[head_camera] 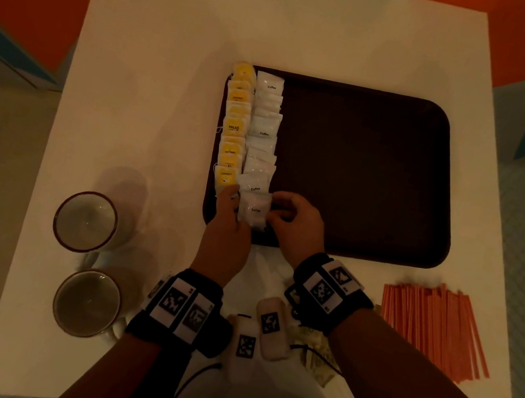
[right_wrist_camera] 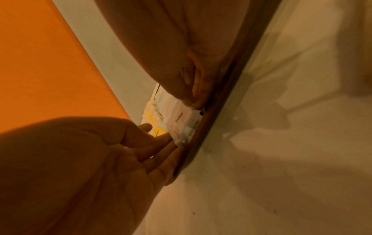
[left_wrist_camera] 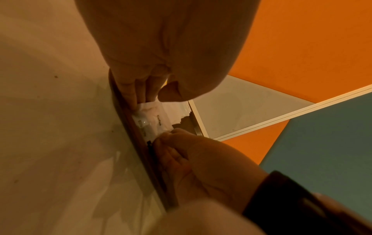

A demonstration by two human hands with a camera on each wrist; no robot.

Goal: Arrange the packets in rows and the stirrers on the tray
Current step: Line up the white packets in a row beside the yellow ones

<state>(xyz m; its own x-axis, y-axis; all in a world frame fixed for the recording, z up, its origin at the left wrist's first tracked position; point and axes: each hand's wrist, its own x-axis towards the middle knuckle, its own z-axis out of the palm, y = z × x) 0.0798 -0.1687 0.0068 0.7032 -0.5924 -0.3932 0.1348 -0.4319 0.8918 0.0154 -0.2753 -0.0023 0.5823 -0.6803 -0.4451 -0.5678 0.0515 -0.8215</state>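
On the dark brown tray (head_camera: 362,174) a row of yellow packets (head_camera: 234,128) runs along the left rim, and a row of white coffee packets (head_camera: 263,136) lies beside it. The nearest white coffee packet (head_camera: 254,209) lies flat at the row's front end. My right hand (head_camera: 289,215) pinches its right edge between thumb and fingers (right_wrist_camera: 193,95). Straight fingers (right_wrist_camera: 159,139) of my left hand (head_camera: 231,207) touch its left edge. Orange stirrers (head_camera: 434,328) lie in a heap on the table, right of my right wrist.
Two cups (head_camera: 85,221) (head_camera: 87,301) stand on the white table (head_camera: 156,77) left of my left arm. A few pale packets (head_camera: 315,350) lie under my right wrist near the front edge. The tray's middle and right side are bare.
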